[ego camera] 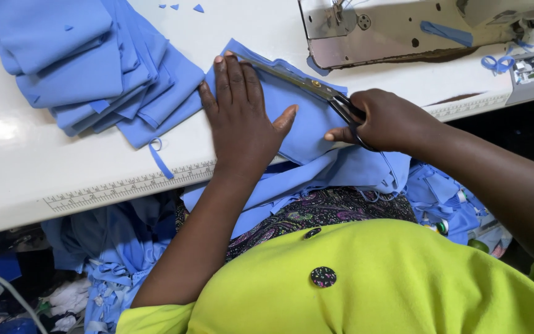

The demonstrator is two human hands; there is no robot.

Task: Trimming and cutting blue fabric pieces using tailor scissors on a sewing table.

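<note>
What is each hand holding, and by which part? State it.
Right hand holds scissors by the handle loops. Left hand grips nothing; it lies flat on the blue fabric.

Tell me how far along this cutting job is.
Done, it seems: a stack of blue pieces lies folded on the table. In hand: the left hand presses blue cloth flat while the right hand runs scissors along its upper edge. Left: more blue cloth hangs below the table.

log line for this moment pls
left hand flat on blue fabric | right hand holds scissors along fabric edge | fabric stack at left
</note>
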